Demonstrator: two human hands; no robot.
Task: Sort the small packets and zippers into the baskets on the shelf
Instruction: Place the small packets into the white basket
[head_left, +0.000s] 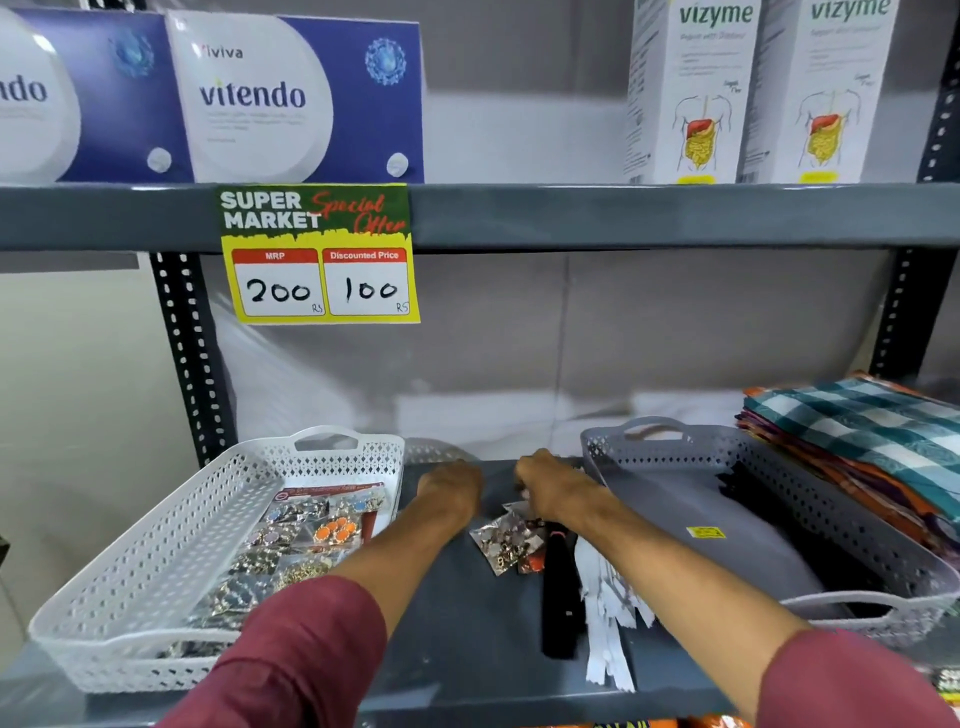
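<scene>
A white basket (130, 566) on the left of the shelf holds several clear packets (306, 535) of small metal pieces. On the right, a grey basket (675, 499) has dark zippers (753, 493) along its far side. Between the baskets lie loose shiny packets (506, 545), a black zipper (560, 597) and white zippers (608, 618). My left hand (451, 491) rests knuckles-up behind the loose packets; what its fingers hold is hidden. My right hand (550, 486) reaches over the packets, fingers curled at a shiny packet's top edge.
Folded checked cloths (857, 436) are stacked right of the grey basket. The upper shelf (571, 215) carries blue and white boxes and a yellow price tag (319, 254) that hangs down. A perforated upright (189, 358) stands behind the white basket.
</scene>
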